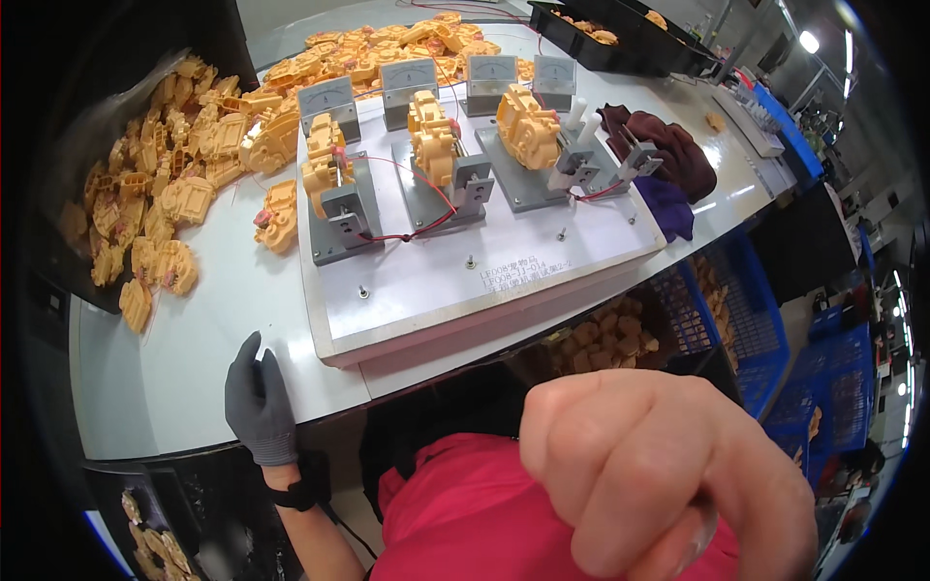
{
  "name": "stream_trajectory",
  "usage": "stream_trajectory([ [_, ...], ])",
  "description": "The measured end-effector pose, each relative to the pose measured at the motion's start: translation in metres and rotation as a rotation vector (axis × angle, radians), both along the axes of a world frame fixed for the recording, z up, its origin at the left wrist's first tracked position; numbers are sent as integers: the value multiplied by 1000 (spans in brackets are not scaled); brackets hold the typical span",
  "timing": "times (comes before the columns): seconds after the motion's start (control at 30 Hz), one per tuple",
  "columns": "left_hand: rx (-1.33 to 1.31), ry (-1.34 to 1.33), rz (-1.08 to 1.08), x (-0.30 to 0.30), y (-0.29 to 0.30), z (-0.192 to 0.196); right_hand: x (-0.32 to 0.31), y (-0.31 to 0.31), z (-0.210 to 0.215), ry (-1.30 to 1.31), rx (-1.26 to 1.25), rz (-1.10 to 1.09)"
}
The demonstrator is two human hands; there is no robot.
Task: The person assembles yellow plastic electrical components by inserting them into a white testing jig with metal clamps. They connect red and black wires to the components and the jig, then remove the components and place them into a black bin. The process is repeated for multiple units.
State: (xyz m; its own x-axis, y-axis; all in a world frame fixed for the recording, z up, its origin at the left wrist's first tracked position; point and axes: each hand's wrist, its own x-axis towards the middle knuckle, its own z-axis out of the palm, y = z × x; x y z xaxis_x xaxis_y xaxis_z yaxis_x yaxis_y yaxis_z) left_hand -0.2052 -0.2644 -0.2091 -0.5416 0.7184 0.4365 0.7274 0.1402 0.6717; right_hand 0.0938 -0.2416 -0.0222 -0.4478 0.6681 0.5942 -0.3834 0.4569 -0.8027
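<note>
My left hand (260, 399), in a dark grey glove, rests at the table's front edge with its fingers stretched out and nothing visible in them. My bare right hand (635, 465) is raised close to the camera at the lower right, its fingers curled; the inside of the grip is hidden. Ahead stands a white test board (417, 300) with grey stands. Three carry yellow-orange plastic housings: the left housing (325, 165), the middle housing (433, 140) and the right housing (528, 131). Neither hand touches the board.
Loose yellow-orange housings (184, 145) are heaped on the table's left and back. Several analog meters, one a grey meter (407, 87), line the board's rear. A dark cloth (668, 150) lies right of it. Blue crates (756, 310) stand below right; a black tray (620, 39) sits behind.
</note>
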Motion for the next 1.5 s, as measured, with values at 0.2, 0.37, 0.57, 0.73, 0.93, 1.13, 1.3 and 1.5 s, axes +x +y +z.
stream_trajectory([
  [0.2, -24, -9, -2, -2, 1, -1, 5, -11, -2, -9, -2, 10],
  [0.37, 7, 1, -17, -3, 1, -3, 22, -16, -5, -118, 45, 26],
  [0.57, 16, 67, -13, 3, 6, 5, 65, -16, -8, -330, 219, 65],
  [0.73, -11, 40, 32, 0, -3, 3, 57, -10, -8, -336, 259, 135],
  [0.93, -3, 83, 20, 6, 2, 7, 63, -13, -7, -355, 270, 136],
  [1.13, 15, 47, 6, 4, 1, 5, 62, -14, -9, -356, 270, 147],
  [1.3, 3, 35, 24, 1, 1, 3, 59, -13, -7, -369, 279, 149],
  [1.5, 32, 43, 20, 3, 1, 2, 65, -16, -7, -382, 271, 155],
])
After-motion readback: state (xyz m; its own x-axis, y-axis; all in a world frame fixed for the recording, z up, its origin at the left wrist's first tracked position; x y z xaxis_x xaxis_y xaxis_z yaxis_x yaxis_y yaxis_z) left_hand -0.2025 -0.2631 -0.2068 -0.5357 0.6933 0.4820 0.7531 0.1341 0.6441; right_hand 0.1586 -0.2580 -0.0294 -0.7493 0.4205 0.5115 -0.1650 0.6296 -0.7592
